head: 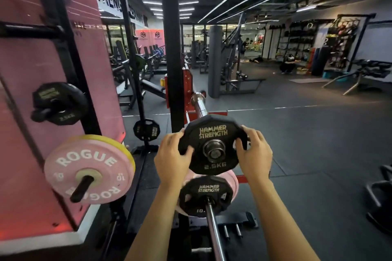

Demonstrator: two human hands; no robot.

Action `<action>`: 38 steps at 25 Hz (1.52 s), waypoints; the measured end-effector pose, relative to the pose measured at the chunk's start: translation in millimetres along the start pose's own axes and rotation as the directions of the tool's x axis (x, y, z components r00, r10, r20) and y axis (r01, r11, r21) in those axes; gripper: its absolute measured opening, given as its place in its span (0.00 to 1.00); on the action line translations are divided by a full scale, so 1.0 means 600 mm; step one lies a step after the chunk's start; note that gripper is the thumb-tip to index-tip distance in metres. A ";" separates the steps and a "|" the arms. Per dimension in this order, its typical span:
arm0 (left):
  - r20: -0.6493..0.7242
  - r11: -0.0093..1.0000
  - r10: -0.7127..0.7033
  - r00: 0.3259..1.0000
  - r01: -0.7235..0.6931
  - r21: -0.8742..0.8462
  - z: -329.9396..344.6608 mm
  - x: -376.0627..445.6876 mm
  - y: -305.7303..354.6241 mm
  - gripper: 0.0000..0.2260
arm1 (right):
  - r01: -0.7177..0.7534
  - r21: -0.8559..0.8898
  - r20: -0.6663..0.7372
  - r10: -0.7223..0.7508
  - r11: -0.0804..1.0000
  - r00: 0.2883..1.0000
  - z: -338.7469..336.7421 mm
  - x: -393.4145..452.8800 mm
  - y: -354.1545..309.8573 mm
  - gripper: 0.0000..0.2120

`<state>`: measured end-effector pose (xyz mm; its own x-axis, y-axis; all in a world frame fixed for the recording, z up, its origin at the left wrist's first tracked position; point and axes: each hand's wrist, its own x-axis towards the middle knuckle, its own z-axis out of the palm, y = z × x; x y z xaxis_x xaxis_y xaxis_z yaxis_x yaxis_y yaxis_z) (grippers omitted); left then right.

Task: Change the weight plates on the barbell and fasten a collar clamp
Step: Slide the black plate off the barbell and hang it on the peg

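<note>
While both hands (172, 155) (254, 150) grip its rim, the 2.5 kg plate (210, 144) sits at the barbell sleeve (213, 151) end.

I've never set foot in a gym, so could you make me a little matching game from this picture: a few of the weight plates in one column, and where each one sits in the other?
Things:
1. Small black twelve-sided 2.5 kg Hammer Strength plate
2. Pink round Rogue 10 plate with a yellow rim
3. Black 10 kg Hammer Strength plate
4. Small black 2.5 kg plate high on the left

Places:
A. On a storage peg at the lower left of the rack
B. On the lower bar, in front of a pink plate
C. On the barbell sleeve end, held by both hands
D. On an upper storage peg of the rack

Pairs: 1-C, 2-A, 3-B, 4-D
</note>
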<state>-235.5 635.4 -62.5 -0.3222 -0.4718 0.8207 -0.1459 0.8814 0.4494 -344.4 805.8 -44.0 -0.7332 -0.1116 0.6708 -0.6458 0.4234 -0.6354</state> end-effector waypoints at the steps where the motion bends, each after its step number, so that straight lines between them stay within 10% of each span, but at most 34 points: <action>1: 0.029 1.000 -0.004 1.000 0.003 0.010 -0.006 -0.003 0.002 0.20 | 0.015 -0.010 0.041 -0.015 1.000 0.999 -0.005 -0.001 0.005 0.17; 14: -0.011 0.937 0.047 0.999 -0.040 0.348 -0.039 0.012 -0.001 0.37 | 0.172 -0.155 0.143 -0.150 0.973 0.978 -0.023 0.009 0.032 0.33; 38: 0.038 0.975 -0.136 0.990 0.126 0.182 0.202 0.196 -0.156 0.37 | 0.096 -0.194 0.195 -0.057 0.976 0.979 0.216 0.229 0.084 0.33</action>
<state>-373.4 500.2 -50.8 -0.3349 -0.5856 0.7382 -0.3535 0.8043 0.4776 -505.5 695.4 -33.3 -0.7225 -0.3086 0.6187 -0.6592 0.5772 -0.4819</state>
